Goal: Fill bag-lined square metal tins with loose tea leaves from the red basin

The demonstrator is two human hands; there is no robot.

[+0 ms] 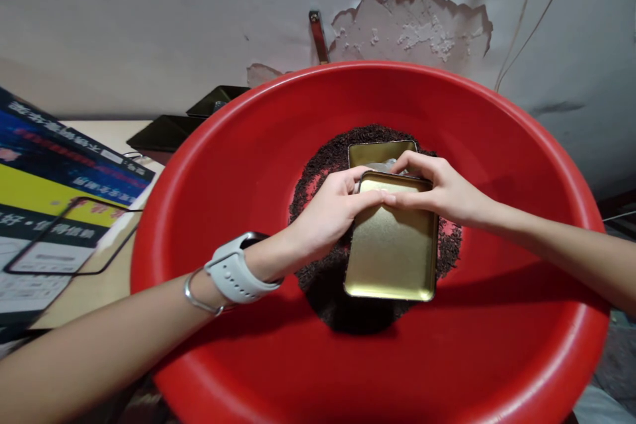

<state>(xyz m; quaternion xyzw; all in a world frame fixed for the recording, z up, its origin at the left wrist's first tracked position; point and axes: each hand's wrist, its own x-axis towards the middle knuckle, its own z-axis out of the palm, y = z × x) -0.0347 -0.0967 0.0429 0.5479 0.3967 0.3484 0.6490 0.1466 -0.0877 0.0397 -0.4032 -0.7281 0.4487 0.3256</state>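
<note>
"The fingers [416, 160] first: how did they sit on your feed?"

"Narrow, and holding. On my monitor the left hand [322, 215] and the right hand [457, 195] both gripped the upper edge of a golden tin [391, 245], thumb tips meeting on its near panel, the other fingers curled over behind."

"And where was the tin?"

"Inside the red basin [223, 165], in front of a patch of dark, loose flakes [325, 159]. I took the near panel for a lid hanging open; a second golden panel [368, 154] showed behind it. From my seat I couldn't tell whether a hinge joined them."

"Anything between the two?"

"Some clear plastic [381, 165], bunched by the fingertips. The hands hid most of it, so whether it was a bag, or held anything, I couldn't say."

"Which step did you make it?"

"Working the plastic at the tin's mouth, I judged: tucking it in or spreading it out. My view didn't settle which."

"What did the next move call for?"

"To my mind, one hand steady on the rim, the other free for the plastic, and the tin over the basin in case of spills."
</note>
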